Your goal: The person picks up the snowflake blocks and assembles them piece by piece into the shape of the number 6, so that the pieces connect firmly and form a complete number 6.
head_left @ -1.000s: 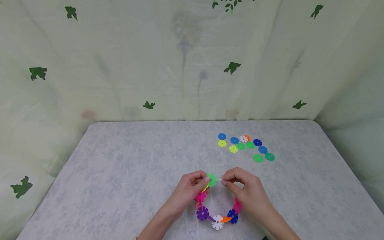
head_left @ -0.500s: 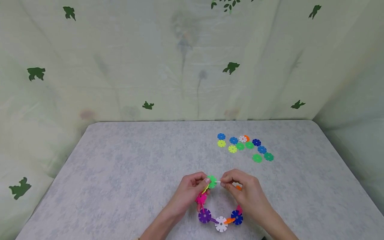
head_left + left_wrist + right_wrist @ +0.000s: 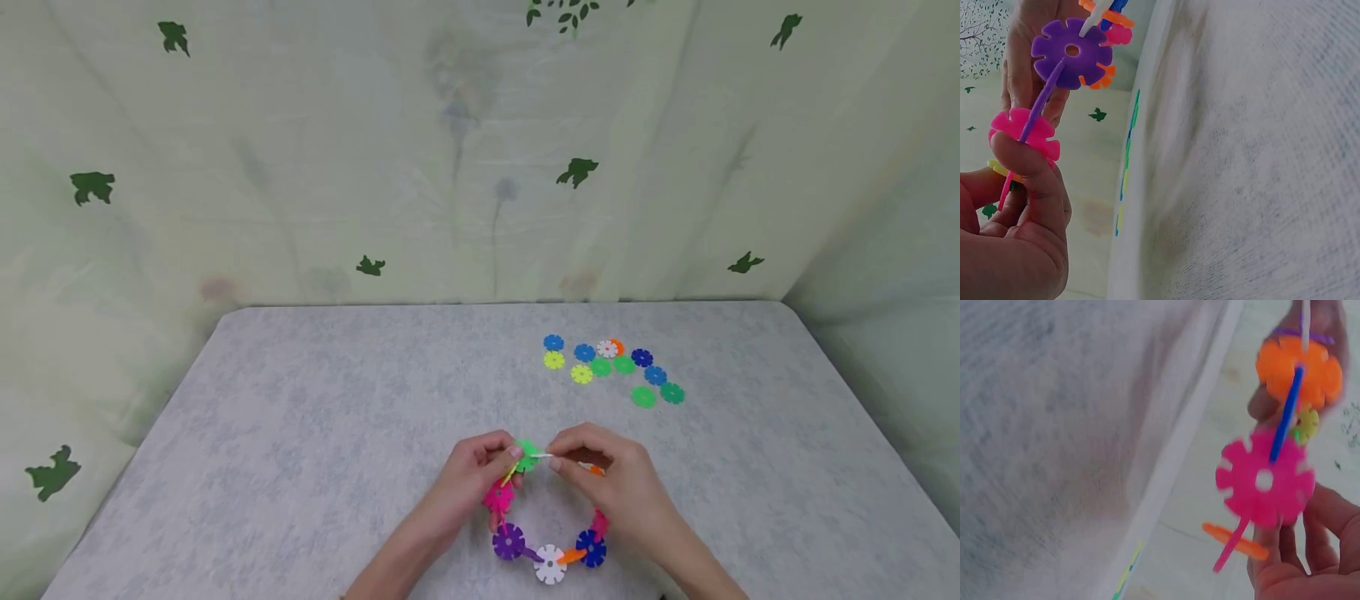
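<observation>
A curved chain of slotted plastic discs hangs between the hands, with a purple disc (image 3: 508, 542), a white disc (image 3: 551, 564) and a dark blue disc (image 3: 591, 548) along its bottom. The left hand (image 3: 480, 475) pinches the green disc (image 3: 527, 456) at the upper left end, close to a yellow disc and a pink disc (image 3: 498, 497). Opposite it, the right hand (image 3: 611, 467) pinches a white disc (image 3: 542, 456), seen edge-on and touching the green one. An orange disc (image 3: 596, 471) shows by the right fingers. In the right wrist view a pink disc (image 3: 1265, 479) hangs beside the right hand (image 3: 1304, 556).
Loose discs lie farther back on the grey table (image 3: 337, 400), right of the middle: blue (image 3: 553, 342), yellow (image 3: 582, 374), green (image 3: 643, 397) and others, with a white disc (image 3: 607, 349) overlapping an orange one. A patterned curtain (image 3: 300, 150) stands behind the table.
The right hand has moved slightly left, bringing the edge-on white disc against the green one. The chain's lower part has shifted a little, and more orange shows by the right fingers.
</observation>
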A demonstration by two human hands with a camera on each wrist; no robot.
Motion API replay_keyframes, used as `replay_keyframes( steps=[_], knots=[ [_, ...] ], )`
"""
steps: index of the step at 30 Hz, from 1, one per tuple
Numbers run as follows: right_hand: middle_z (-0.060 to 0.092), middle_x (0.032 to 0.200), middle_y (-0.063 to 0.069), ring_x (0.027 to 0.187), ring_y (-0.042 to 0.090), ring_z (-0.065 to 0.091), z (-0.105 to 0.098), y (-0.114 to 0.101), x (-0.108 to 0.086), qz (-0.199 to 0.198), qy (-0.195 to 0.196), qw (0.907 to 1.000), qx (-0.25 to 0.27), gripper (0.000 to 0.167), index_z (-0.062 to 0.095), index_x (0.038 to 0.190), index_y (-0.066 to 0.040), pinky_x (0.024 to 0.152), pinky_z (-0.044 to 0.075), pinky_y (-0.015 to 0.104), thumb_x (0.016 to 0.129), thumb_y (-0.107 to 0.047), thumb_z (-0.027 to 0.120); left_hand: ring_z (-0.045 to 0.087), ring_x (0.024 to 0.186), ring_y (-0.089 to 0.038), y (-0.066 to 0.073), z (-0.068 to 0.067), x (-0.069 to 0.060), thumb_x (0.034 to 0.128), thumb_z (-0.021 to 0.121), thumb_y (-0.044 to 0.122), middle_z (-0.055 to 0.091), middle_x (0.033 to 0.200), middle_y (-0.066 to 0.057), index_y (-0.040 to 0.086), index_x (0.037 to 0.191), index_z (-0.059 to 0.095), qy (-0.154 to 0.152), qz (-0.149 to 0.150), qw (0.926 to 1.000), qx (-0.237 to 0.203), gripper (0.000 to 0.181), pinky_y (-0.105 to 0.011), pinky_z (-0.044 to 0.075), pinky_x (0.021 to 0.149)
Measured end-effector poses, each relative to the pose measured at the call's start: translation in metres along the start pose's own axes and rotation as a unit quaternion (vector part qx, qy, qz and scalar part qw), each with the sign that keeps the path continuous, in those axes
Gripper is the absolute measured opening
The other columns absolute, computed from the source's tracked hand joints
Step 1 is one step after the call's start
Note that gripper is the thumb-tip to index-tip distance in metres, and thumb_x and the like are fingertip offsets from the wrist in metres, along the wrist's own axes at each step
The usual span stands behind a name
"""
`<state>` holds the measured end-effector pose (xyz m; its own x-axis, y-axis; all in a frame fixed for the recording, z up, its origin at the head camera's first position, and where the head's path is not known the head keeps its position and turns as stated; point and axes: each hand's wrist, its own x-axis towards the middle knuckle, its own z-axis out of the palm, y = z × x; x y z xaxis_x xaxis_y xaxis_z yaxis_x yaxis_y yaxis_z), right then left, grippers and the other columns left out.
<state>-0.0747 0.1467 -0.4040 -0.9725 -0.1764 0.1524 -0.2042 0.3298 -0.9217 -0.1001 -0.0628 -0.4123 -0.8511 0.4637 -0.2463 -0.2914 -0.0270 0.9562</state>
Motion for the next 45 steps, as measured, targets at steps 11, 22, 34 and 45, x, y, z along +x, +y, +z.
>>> replay_keyframes(
  steps=[11, 22, 34, 45],
  knots=[
    [0.066, 0.11, 0.017, 0.098, 0.029, 0.064, -0.035, 0.016, 0.023, 0.098, -0.049, 0.9934, 0.033, 0.023, 0.068, 0.111, -0.001, 0.082, 0.055, 0.03, 0.094, -0.017, 0.069, 0.044, 0.045, -0.01, -0.002, -0.002, 0.001, 0.1004, 0.057, 0.024, 0.055, 0.067, -0.004, -0.009, 0.097, 0.056, 0.013, -0.008, 0.9997, 0.017, 0.033, -0.022, 0.041, 0.039],
    [0.068, 0.11, 0.013, 0.101, 0.027, 0.064, -0.067, 0.054, 0.082, 0.034, -0.081, 0.9871, -0.133, 0.021, 0.067, 0.115, 0.0, 0.082, 0.055, 0.037, 0.095, -0.005, 0.063, 0.042, 0.045, -0.01, -0.003, -0.005, 0.004, 0.1, 0.058, 0.026, 0.06, 0.076, -0.004, 0.003, 0.095, 0.062, 0.034, -0.014, 0.9984, 0.043, 0.024, -0.021, 0.04, 0.037],
    [0.064, 0.114, 0.009, 0.103, 0.026, 0.057, -0.075, 0.071, 0.121, 0.042, -0.133, 0.9677, -0.21, 0.031, 0.067, 0.12, -0.004, 0.089, 0.049, 0.041, 0.09, -0.004, 0.068, 0.044, 0.045, -0.011, -0.004, -0.005, 0.003, 0.0996, 0.059, 0.026, 0.061, 0.079, -0.009, 0.002, 0.096, 0.061, 0.03, -0.015, 0.9988, 0.036, 0.025, -0.022, 0.042, 0.037],
    [0.064, 0.104, 0.004, 0.092, 0.022, 0.052, -0.073, 0.079, 0.128, 0.042, -0.157, 0.9626, -0.217, 0.032, 0.07, 0.114, -0.006, 0.078, 0.047, 0.034, 0.082, -0.001, 0.074, 0.044, 0.045, -0.009, -0.004, -0.006, 0.003, 0.0993, 0.059, 0.025, 0.062, 0.077, -0.007, 0.0, 0.096, 0.061, 0.024, -0.013, 0.9993, 0.026, 0.025, -0.022, 0.042, 0.037]
  ],
)
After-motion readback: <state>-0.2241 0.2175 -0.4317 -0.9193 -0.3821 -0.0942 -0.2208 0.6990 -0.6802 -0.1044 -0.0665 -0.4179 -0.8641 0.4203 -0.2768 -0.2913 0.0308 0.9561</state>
